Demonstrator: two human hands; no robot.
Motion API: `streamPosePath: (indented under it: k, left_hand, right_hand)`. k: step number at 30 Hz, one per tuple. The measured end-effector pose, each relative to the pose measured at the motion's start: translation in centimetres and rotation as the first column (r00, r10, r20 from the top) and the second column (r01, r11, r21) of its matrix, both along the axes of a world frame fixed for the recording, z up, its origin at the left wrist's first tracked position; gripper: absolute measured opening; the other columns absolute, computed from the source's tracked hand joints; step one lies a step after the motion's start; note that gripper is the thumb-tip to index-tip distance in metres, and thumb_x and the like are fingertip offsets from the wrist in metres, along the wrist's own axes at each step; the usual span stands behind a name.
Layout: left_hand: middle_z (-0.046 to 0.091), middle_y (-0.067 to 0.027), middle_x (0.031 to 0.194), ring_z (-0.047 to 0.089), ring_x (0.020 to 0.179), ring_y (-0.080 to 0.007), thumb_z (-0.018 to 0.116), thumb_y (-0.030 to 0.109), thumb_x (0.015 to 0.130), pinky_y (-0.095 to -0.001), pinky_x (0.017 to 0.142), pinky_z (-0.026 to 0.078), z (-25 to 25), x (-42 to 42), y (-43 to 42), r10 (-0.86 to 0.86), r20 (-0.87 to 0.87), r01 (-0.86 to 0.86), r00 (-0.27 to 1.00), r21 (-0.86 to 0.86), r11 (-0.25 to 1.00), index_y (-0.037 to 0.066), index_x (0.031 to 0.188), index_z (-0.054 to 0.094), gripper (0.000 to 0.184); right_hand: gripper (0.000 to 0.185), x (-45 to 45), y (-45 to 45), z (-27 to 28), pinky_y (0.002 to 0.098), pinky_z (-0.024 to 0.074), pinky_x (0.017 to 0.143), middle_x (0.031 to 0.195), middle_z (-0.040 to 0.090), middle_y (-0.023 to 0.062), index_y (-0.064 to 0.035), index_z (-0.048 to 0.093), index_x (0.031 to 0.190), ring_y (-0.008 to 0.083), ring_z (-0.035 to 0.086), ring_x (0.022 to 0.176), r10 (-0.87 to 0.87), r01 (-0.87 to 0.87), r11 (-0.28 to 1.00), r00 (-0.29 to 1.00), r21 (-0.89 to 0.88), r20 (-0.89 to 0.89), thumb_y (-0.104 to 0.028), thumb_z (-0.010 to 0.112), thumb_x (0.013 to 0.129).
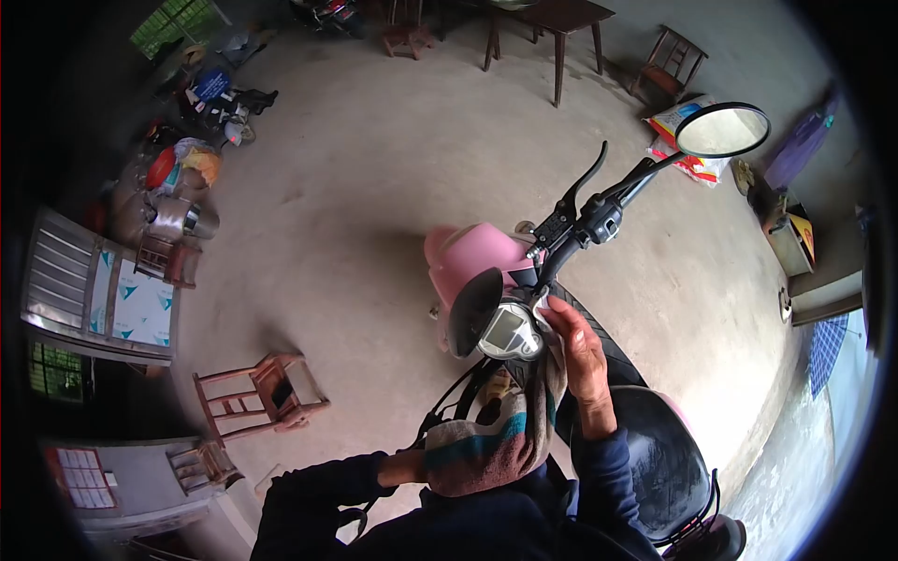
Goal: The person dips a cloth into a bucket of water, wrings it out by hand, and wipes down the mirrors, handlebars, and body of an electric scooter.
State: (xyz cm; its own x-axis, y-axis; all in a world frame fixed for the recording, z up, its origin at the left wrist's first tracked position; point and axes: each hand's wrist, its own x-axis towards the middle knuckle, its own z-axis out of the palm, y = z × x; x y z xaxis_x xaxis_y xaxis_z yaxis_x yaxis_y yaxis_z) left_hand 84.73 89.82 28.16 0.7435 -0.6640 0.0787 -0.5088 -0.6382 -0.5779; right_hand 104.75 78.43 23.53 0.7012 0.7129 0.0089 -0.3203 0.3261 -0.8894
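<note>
A striped towel point(482, 449) in brown, teal and beige hangs beside the scooter's instrument panel point(511, 333). My right hand point(578, 348) is at the panel's right edge, fingers closed on the towel's narrow upper end. Of my left hand point(404, 468) only the wrist shows; the towel covers its fingers. The scooter has a pink front body point(477, 260), a black seat point(655, 458) and a handlebar grip with brake lever point(587, 178). A round mirror point(722, 130) rises at the upper right, and a dark mirror back point(474, 311) partly overlaps the panel.
A wooden chair point(260, 400) lies on the concrete floor at left. Household items and a metal pot point(166, 217) line the left wall. At the back stand a dark table point(561, 19) and a small chair point(670, 64), near printed sacks point(687, 140).
</note>
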Motion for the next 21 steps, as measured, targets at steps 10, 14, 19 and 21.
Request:
streamPosePath:
  k: [10,14,19,21]
  left_hand:
    - [0.055,-0.0207,0.133,0.053,0.119,-0.0367,0.048,0.018,0.088,-0.0482,0.108,0.037,1.8,2.7,1.5,0.229,-0.141,-0.208,0.963,0.151,0.966,-0.001,0.14,0.049,0.056]
    - [0.061,-0.02,0.121,0.059,0.109,-0.0307,0.049,0.021,0.088,-0.0463,0.102,0.041,2.7,2.6,2.2,0.186,-0.219,-0.153,0.958,0.161,0.975,-0.004,0.135,0.053,0.054]
    - [0.059,-0.0172,0.124,0.058,0.111,-0.0295,0.049,0.021,0.088,-0.0453,0.101,0.041,4.7,3.6,2.7,0.159,-0.065,-0.15,0.985,0.124,0.981,0.0,0.137,0.051,0.053]
    - [0.059,-0.0165,0.125,0.057,0.111,-0.0293,0.049,0.022,0.088,-0.045,0.101,0.041,5.0,3.8,2.7,0.172,0.072,-0.179,0.982,0.104,0.978,0.002,0.137,0.05,0.053]
  right_hand:
    - [0.069,5.1,6.0,-2.5,0.0346,0.0437,0.103,0.12,0.066,0.0135,0.0013,0.057,0.13,0.0224,0.059,0.116,0.303,-0.177,0.881,0.923,-0.438,0.237,-0.056,0.03,0.105]
    - [0.08,4.6,5.6,0.1,0.0367,0.041,0.108,0.128,0.062,0.0173,0.004,0.055,0.134,0.0258,0.057,0.123,0.328,-0.17,0.824,0.921,-0.54,0.21,-0.063,0.023,0.103]
    - [0.086,4.7,5.8,-1.1,0.0383,0.0385,0.111,0.13,0.061,0.0177,0.0052,0.052,0.136,0.0281,0.054,0.126,0.302,-0.293,0.944,0.953,-0.15,0.041,-0.069,0.027,0.099]
    - [0.085,5.2,6.0,-0.9,0.0377,0.0382,0.111,0.131,0.06,0.0175,0.0039,0.052,0.137,0.0278,0.054,0.126,0.349,-0.315,0.883,0.936,-0.347,0.039,-0.069,0.028,0.099]
